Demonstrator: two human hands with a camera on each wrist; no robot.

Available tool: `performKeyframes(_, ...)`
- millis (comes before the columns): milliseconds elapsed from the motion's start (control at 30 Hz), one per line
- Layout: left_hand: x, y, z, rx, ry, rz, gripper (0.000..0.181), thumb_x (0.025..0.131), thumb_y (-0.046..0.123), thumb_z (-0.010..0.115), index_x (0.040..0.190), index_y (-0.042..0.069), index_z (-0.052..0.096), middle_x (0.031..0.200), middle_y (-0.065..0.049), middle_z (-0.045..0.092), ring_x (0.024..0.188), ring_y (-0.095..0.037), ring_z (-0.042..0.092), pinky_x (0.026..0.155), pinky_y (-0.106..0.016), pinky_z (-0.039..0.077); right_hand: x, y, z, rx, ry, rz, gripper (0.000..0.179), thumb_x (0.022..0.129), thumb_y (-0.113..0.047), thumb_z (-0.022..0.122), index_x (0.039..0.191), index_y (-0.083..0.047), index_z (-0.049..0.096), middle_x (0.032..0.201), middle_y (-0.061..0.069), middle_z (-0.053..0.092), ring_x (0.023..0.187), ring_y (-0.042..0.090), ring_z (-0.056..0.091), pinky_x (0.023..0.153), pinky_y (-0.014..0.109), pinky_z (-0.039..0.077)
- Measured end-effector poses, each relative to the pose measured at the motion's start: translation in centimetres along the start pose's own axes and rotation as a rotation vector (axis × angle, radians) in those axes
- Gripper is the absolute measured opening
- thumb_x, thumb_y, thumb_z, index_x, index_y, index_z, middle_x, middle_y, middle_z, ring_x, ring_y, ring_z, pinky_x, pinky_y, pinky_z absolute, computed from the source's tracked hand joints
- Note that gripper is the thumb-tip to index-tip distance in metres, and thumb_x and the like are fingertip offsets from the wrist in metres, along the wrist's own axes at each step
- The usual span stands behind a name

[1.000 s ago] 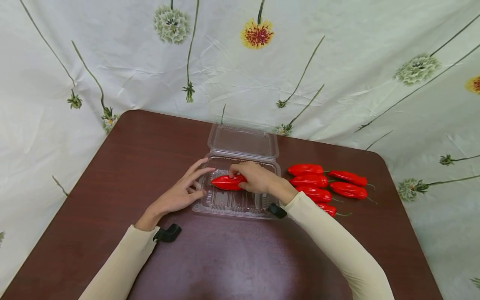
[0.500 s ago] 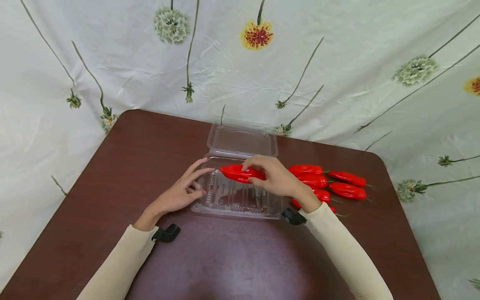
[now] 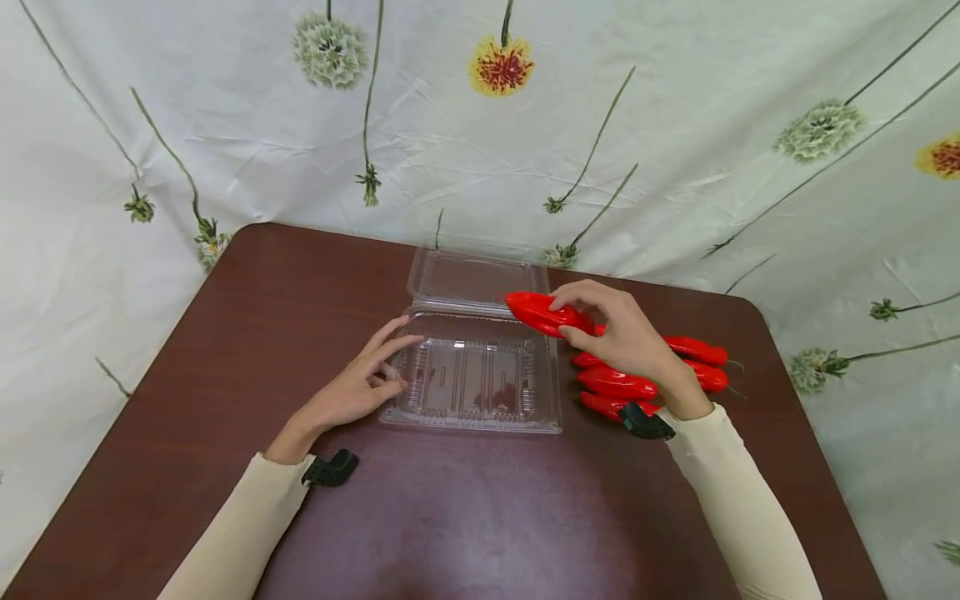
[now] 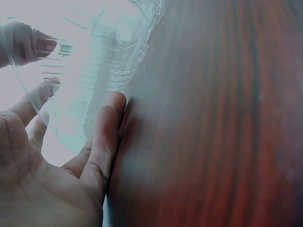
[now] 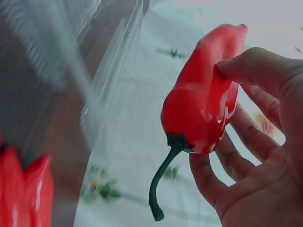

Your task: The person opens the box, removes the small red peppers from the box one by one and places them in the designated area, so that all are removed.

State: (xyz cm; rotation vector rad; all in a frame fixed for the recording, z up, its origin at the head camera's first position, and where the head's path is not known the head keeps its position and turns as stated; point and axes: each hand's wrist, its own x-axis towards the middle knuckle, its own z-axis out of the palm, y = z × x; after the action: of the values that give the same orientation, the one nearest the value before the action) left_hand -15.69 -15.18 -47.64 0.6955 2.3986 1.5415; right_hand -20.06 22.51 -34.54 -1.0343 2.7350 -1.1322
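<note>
My right hand [image 3: 626, 333] pinches a glossy red chili pepper [image 3: 542, 312] between thumb and fingers, held in the air above the right rear part of the clear plastic container [image 3: 472, 423]. Its curved green stem [image 5: 160, 182] hangs down in the right wrist view. At the container's left side rests my left hand [image 3: 356, 387], its fingers spread and fairly straight, touching the rim. The left wrist view shows fingertips [image 4: 108, 127] against the clear plastic wall. The container's hinged lid [image 3: 480, 279] lies folded back, and no pepper sits in the base.
Several more red chili peppers [image 3: 617, 384] lie on the brown table [image 3: 450, 508] right of the container, partly hidden by my right hand and wrist. A white cloth [image 3: 420, 108] with printed flowers hangs behind the table's far edge.
My right hand has lifted the pepper out of the container base and carried it up and to the right. The left hand has stayed at the container's left rim.
</note>
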Motion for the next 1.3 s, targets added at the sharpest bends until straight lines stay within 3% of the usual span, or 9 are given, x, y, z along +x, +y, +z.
performKeyframes(133,0.1,0.1,0.1,0.003,-0.001,0.004,0.066,0.095,-0.003,0.054,0.155,0.017,0.036,0.169,-0.001,0.002,0.078,-0.014,0.057,0.067,-0.027,0.049,-2.5,1.5,-1.4,0.009,0.039,0.072,0.03,0.088,-0.004,0.073,0.114,-0.016,0.069,0.126,0.002,0.066,0.11,0.017,0.06,0.089,0.022,0.05)
performKeyframes(300,0.1,0.3,0.2,0.011,-0.007,-0.002,0.068,0.095,-0.003,0.055,0.156,0.016,0.034,0.169,0.0,0.002,0.078,-0.014,0.057,0.068,-0.027,0.049,-5.8,3.3,-2.7,-0.057,0.079,0.15,0.03,0.088,-0.004,0.074,0.116,-0.016,0.07,0.125,0.003,0.066,0.105,0.014,0.061,0.089,0.017,0.048)
performKeyframes(500,0.1,0.4,0.2,-0.001,0.009,-0.004,0.071,0.094,-0.004,0.057,0.158,0.014,0.032,0.169,0.0,0.004,0.085,-0.013,0.06,0.07,-0.027,0.05,-9.6,5.0,-4.4,-0.136,0.103,0.234,0.03,0.088,-0.004,0.074,0.115,-0.015,0.07,0.126,0.007,0.065,0.107,0.001,0.057,0.091,0.012,0.045)
performKeyframes(700,0.0,0.5,0.1,-0.011,0.022,-0.032,0.072,0.094,-0.002,0.058,0.158,0.017,0.032,0.169,0.004,0.005,0.087,-0.014,0.059,0.07,-0.026,0.049,-12.9,6.7,-5.9,-0.175,0.125,0.275,0.032,0.086,0.001,0.074,0.114,-0.014,0.07,0.125,0.01,0.064,0.11,-0.012,0.049,0.091,0.007,0.04)
performKeyframes(933,0.3,0.7,0.2,-0.009,0.008,-0.022,0.072,0.094,-0.001,0.057,0.158,0.018,0.031,0.169,0.005,0.004,0.087,-0.014,0.061,0.07,-0.027,0.051,-17.2,9.2,-6.5,-0.22,0.127,0.329,0.034,0.084,0.005,0.073,0.114,-0.009,0.069,0.12,0.013,0.062,0.108,-0.018,0.045,0.085,0.003,0.039)
performKeyframes(1300,0.1,0.4,0.2,-0.014,0.031,-0.018,0.071,0.094,-0.002,0.057,0.158,0.017,0.033,0.169,0.004,0.006,0.087,-0.015,0.059,0.071,-0.027,0.049,-19.4,11.9,-6.9,-0.261,0.101,0.365,0.034,0.083,0.005,0.074,0.114,-0.008,0.069,0.124,0.023,0.063,0.105,-0.025,0.037,0.081,0.002,0.037)
